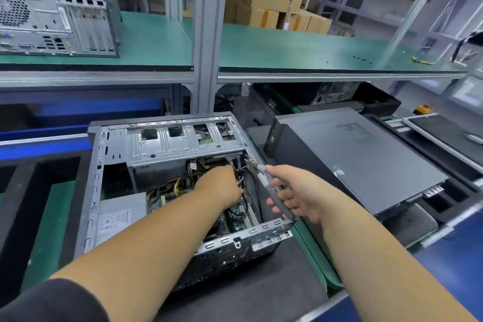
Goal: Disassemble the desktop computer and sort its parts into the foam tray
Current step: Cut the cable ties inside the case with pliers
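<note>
— Grey and thin, that tool (271, 192) sits in our right hand (295, 196). Our fingers curl around its handle, and its metal tip points at the top corner of the open computer case (162, 178).

— And our left hand (222, 185)?

— It reaches deep inside, among the wires (172, 185). We cannot tell if it grips one, because the fingers are hidden.

— How will those wires feel?

— Soft and bendy, we think. We should take hold of the hard plug at the end, not pull on the cord.

— And the green board (239, 214) under them?

— Thin and easy to break. We should hold it by its edges.

— The case itself?

— It lies on its side in front of us, on black foam. It looks like stiff metal, likely heavy, with sharp edges. We would lift it by the frame.

— Where do the parts go?

— Into the foam tray (39, 178) on our left. A grey side panel (366, 159) lies on our right.
</note>
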{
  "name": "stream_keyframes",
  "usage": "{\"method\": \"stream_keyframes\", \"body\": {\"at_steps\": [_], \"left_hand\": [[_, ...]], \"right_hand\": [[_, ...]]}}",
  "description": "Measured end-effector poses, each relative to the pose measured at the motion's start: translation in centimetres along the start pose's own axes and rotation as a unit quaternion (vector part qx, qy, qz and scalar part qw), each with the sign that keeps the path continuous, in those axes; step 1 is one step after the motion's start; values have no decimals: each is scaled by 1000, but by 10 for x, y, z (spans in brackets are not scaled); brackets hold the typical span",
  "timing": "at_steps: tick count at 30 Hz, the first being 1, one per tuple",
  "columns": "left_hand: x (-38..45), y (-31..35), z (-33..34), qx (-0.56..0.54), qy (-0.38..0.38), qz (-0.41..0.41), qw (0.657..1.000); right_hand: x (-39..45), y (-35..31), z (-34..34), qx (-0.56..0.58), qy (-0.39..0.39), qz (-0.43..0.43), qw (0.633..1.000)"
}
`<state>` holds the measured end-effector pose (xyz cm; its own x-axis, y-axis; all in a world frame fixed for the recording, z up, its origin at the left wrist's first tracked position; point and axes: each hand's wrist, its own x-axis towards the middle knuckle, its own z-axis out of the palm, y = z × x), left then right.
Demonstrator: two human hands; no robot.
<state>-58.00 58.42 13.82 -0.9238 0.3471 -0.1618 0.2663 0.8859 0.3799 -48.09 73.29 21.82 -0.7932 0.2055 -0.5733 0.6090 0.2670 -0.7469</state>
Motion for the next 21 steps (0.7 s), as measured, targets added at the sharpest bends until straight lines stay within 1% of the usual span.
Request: {"method": "stream_keyframes", "body": {"at_steps": [3,6,8,12,16,21], "left_hand": [[7,-2,3,-13,36,-10,999],[9,-7,3,-32,36,-1,999],[9,-12,3,-65,49,7,997],[8,-24,-1,-137,105,5,985],[8,-31,-4,-183,103,6,978],[7,-32,-4,-200,99,12,975]], "right_hand": [[2,-1,-5,-26,-13,7,1000],[3,-4,-6,-43,-19,9,999],[5,-6,-5,-54,-22,12,998],[8,-8,-5,-63,-41,30,997],[9,-10,-1,-58,-65,50,995],[11,-14,4,-56,-65,58,995]]}}
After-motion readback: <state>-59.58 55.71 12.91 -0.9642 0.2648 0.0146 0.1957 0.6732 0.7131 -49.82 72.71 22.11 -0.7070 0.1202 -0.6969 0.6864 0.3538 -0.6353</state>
